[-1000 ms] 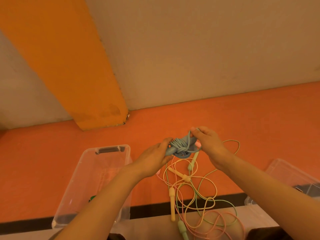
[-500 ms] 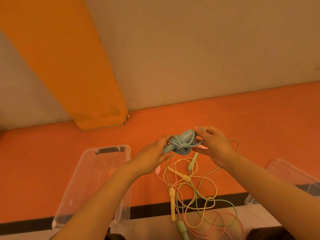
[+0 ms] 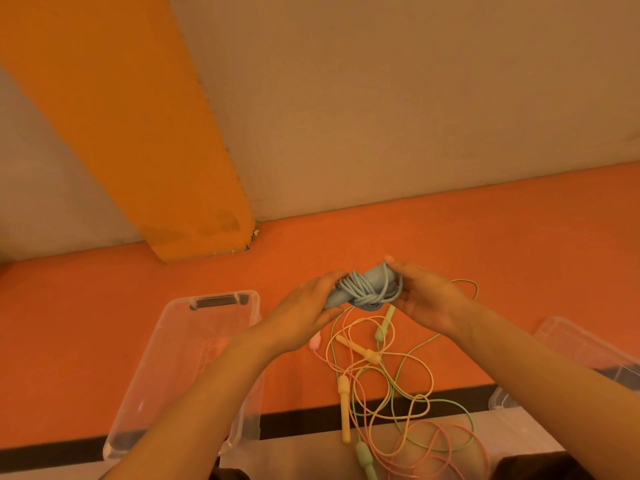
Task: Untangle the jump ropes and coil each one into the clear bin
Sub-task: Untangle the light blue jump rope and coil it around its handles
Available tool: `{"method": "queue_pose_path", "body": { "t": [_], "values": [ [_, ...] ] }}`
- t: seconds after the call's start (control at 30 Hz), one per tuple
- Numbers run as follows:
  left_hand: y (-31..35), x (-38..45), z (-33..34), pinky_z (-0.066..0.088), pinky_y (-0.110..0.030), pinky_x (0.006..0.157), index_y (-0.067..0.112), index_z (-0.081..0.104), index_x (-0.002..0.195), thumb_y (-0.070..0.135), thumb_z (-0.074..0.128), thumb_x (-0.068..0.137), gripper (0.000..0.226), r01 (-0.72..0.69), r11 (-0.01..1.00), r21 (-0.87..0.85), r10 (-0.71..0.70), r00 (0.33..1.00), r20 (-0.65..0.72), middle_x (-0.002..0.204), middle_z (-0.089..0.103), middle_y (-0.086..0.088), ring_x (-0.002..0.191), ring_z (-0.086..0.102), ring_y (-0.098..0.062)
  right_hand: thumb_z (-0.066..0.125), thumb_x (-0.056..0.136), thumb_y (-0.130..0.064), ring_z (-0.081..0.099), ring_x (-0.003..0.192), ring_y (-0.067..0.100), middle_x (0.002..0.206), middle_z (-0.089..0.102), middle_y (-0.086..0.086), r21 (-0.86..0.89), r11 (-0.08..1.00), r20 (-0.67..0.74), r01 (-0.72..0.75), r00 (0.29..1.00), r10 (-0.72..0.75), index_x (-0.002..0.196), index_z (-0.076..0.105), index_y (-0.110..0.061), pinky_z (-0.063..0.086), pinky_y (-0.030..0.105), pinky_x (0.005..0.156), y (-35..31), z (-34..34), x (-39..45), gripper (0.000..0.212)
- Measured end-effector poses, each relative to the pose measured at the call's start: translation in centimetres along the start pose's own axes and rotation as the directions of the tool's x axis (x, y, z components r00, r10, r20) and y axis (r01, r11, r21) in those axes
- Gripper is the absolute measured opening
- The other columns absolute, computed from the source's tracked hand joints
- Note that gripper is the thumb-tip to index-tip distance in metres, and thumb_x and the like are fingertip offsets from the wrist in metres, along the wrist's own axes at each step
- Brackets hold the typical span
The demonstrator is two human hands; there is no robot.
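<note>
Where thin yellow, green and pink ropes (image 3: 388,393) sprawl lower centre, blue rope bundle (image 3: 363,289) gripped just above between left hand (image 3: 304,310) and right hand (image 3: 426,299), smooth handles slanting lower-left to upper-right; glossy clear bin (image 3: 180,358) lower left on orange surface (image 3: 104,323).

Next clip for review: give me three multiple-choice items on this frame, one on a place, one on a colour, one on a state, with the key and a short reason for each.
1. Where is the clear bin relative to the loose ropes?
A. to their left
B. on top of them
C. behind them

2. What colour is the coiled rope?
A. pink
B. blue
C. yellow

3. How is the coiled rope held?
A. it lies in the bin
B. it is held by one hand
C. it is held by both hands

Key: 1 A, the bin sits left of the tangle. 2 B, the bundle is blue. 3 C, the left hand and right hand grip its ends.
</note>
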State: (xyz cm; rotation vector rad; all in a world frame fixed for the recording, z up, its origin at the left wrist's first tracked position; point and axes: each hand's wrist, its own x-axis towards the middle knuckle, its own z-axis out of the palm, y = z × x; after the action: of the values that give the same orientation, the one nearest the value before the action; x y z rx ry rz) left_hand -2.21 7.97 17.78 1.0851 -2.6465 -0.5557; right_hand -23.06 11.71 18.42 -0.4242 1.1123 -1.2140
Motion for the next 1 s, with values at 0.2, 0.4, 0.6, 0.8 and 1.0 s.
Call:
{"method": "queue_pose_path", "body": {
  "t": [0.2,0.4,0.6,0.8,1.0],
  "values": [
    [-0.1,-0.1,0.2,0.037,-0.030,0.092,0.026,0.027,0.146,0.030,0.055,0.096,0.058,-0.015,0.999,0.040,0.016,1.000,-0.005,0.136,0.049,-0.002,0.119,0.046,-0.019,0.065,0.085,-0.019,0.061,0.073,0.023,0.087,0.060,0.012,-0.014,0.997,0.025,-0.071,0.997,0.072,0.089,0.058,-0.008,0.057,0.032,0.062,-0.2,-0.2,0.2,0.014],
    [-0.2,-0.2,0.3,0.038,-0.027,0.079,0.024,0.026,0.145,0.026,0.059,0.093,0.061,0.006,1.000,0.016,-0.006,1.000,0.013,0.130,0.053,-0.004,0.110,0.052,-0.021,0.067,0.082,-0.021,0.062,0.066,0.017,0.077,0.062,0.006,-0.114,0.993,0.041,-0.022,0.999,0.027,0.083,0.058,-0.013,0.053,0.032,0.062,0.0,0.1,-0.1,0.012],
    [-0.5,-0.2,0.5,0.041,-0.031,0.078,0.019,0.021,0.147,0.010,0.056,0.091,0.067,0.016,1.000,-0.021,-0.015,0.999,0.042,0.129,0.053,-0.008,0.108,0.054,-0.024,0.073,0.065,-0.030,0.061,0.068,0.016,0.075,0.063,0.004,-0.142,0.990,0.115,-0.011,0.993,0.028,0.084,0.060,-0.013,0.052,0.027,0.060,0.8,1.1,-0.7,0.029],
    [0.0,0.2,0.4,0.040,-0.029,0.092,0.020,0.032,0.143,0.016,0.056,0.094,0.055,-0.043,0.996,-0.083,0.040,0.999,-0.031,0.133,0.050,-0.003,0.116,0.049,-0.018,0.070,0.070,-0.033,0.060,0.069,0.019,0.079,0.062,0.008,-0.129,0.987,0.056,0.098,0.994,-0.091,0.080,0.058,-0.010,0.053,0.032,0.059,0.6,0.6,-0.6,0.027],
    [-0.1,0.3,0.5,0.038,-0.026,0.089,0.021,0.035,0.140,0.012,0.057,0.093,0.053,-0.017,0.997,-0.077,0.011,0.997,-0.078,0.129,0.052,-0.003,0.114,0.050,-0.019,0.068,0.083,-0.016,0.065,0.060,0.013,0.069,0.060,0.009,-0.232,0.916,-0.020,0.326,0.940,-0.340,0.071,0.055,-0.006,0.054,0.028,0.053,0.9,0.5,-0.3,0.020]
  ]
}}
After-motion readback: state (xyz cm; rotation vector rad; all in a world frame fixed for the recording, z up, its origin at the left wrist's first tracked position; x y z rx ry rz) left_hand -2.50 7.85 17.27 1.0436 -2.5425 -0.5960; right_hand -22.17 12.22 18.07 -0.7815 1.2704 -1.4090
